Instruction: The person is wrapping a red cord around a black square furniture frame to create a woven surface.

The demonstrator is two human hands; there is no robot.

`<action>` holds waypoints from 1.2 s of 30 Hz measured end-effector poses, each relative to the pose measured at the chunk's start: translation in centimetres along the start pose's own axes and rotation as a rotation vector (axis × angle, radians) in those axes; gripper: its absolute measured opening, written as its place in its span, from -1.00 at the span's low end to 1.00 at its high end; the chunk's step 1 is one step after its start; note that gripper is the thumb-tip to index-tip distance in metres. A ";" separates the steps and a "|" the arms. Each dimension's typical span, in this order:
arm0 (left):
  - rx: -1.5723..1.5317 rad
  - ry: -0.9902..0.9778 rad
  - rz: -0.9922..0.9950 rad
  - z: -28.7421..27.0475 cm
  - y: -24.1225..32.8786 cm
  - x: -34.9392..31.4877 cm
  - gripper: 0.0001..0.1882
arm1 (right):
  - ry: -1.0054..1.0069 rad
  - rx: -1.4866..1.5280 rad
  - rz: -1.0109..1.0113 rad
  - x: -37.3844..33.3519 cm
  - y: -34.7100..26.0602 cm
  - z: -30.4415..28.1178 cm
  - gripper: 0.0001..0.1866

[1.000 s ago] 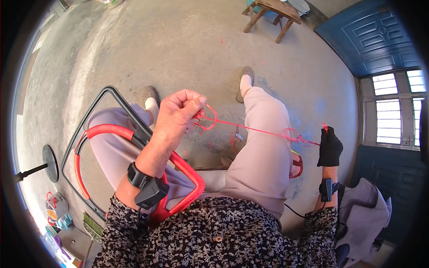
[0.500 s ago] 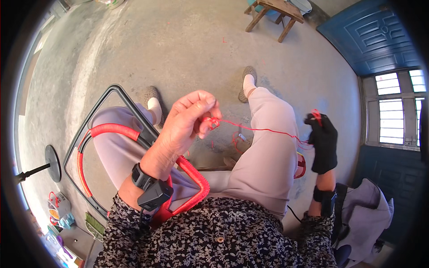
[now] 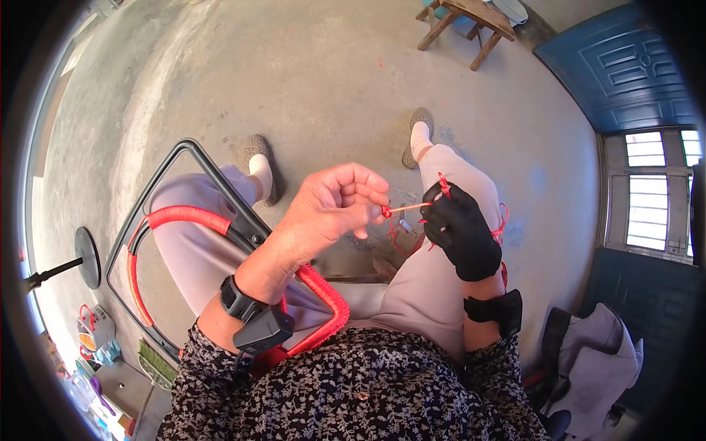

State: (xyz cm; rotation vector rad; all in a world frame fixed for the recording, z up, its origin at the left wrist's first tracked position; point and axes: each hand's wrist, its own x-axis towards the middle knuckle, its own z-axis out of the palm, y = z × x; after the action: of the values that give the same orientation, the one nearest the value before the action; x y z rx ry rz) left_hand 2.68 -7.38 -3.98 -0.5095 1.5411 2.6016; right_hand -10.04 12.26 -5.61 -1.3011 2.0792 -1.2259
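My bare left hand (image 3: pixel 334 202) pinches a small knotted bunch of red cord (image 3: pixel 386 212) between thumb and forefinger, the other fingers loosely curled. Just to its right is my right hand (image 3: pixel 465 231) in a black glove, its fingers closed. A short, taut, orange-looking strand (image 3: pixel 409 208) runs between the two hands. Red bits of cord (image 3: pixel 444 184) stick up at the gloved fingers, and a loose red loop (image 3: pixel 501 220) hangs beside the glove. Across my left thigh rests a black tubular frame (image 3: pixel 193 147) with parts tightly wrapped in red cord (image 3: pixel 323 290).
Loose red cord (image 3: pixel 397 237) hangs or lies between my knees. A wooden stool (image 3: pixel 471 18) stands at the far right, near a blue door (image 3: pixel 618 62). Grey cloth (image 3: pixel 596 360) is at the lower right. A black disc on a rod (image 3: pixel 87 257) stands at left.
My gloved right hand has come left, close to my left hand. The long red strand stretched between them is now a short one. My left hand has shifted slightly right.
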 end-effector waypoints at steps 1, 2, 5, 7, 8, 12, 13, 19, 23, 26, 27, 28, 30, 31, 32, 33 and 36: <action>-0.002 0.001 -0.005 -0.2 -0.1 -0.1 -0.81 | -0.001 0.003 0.004 0.1 -0.6 0.1 -0.86; -0.008 0.005 -0.029 -0.2 0.0 -0.2 -0.81 | 0.016 0.286 0.312 0.3 -1.3 0.2 -0.86; -0.043 0.018 -0.034 -0.8 -0.4 -0.1 -0.81 | 0.039 0.672 0.622 0.2 -1.4 0.8 -0.83; -0.070 0.025 -0.012 -0.9 -0.8 0.1 -0.82 | 0.045 0.775 0.621 0.1 -1.5 0.9 -0.82; -0.102 0.026 -0.003 -0.9 -1.0 0.2 -0.81 | 0.057 0.849 0.630 0.2 -1.6 1.0 -0.82; -0.181 0.035 -0.034 -0.5 -0.7 0.0 -0.81 | 0.075 0.934 0.608 0.0 -1.6 1.2 -0.82; -0.181 0.033 -0.033 -0.5 -0.6 0.0 -0.81 | 0.076 0.932 0.607 0.0 -1.8 1.3 -0.82; -0.167 0.216 -0.116 -0.3 -0.7 0.2 -0.80 | 0.184 1.144 0.698 0.1 -1.7 1.4 -0.82; -0.103 0.274 -0.045 -0.9 -1.6 0.7 -0.77 | 0.178 1.104 0.557 -0.2 -1.2 1.4 -0.84; -0.096 0.261 -0.053 -0.8 -1.6 0.5 -0.76 | 0.331 1.281 0.619 0.0 -1.3 1.1 -0.85; -0.105 0.219 -0.063 -0.7 -1.5 0.5 -0.77 | 0.369 1.310 0.627 0.1 -1.2 0.9 -0.85; -0.105 0.218 -0.063 -0.8 -1.6 0.5 -0.77 | 0.370 1.309 0.627 0.1 -1.0 0.8 -0.85; -0.096 0.155 -0.023 -0.8 -1.8 0.5 -0.76 | 0.409 1.430 0.531 -0.1 -0.3 0.6 -0.81; -0.096 0.156 -0.023 -0.7 -1.7 0.4 -0.76 | 0.408 1.430 0.531 -0.2 -0.3 0.4 -0.81; -0.082 0.132 -0.026 -0.6 -1.5 0.3 -0.76 | 0.420 1.433 0.525 -0.3 -0.2 0.1 -0.79; -0.067 0.107 -0.029 -0.5 -1.3 0.3 -0.75 | 0.432 1.436 0.519 -0.3 -0.1 0.0 -0.77; 0.023 0.081 -0.046 -0.4 -1.1 0.1 -0.77 | 0.508 1.352 0.513 -0.3 -0.1 -0.1 -0.76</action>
State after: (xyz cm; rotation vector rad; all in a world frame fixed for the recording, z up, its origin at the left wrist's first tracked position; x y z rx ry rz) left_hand 2.92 -7.22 -5.10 -0.6478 1.5611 2.5562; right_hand -9.86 12.53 -5.49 0.1530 1.0862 -2.1443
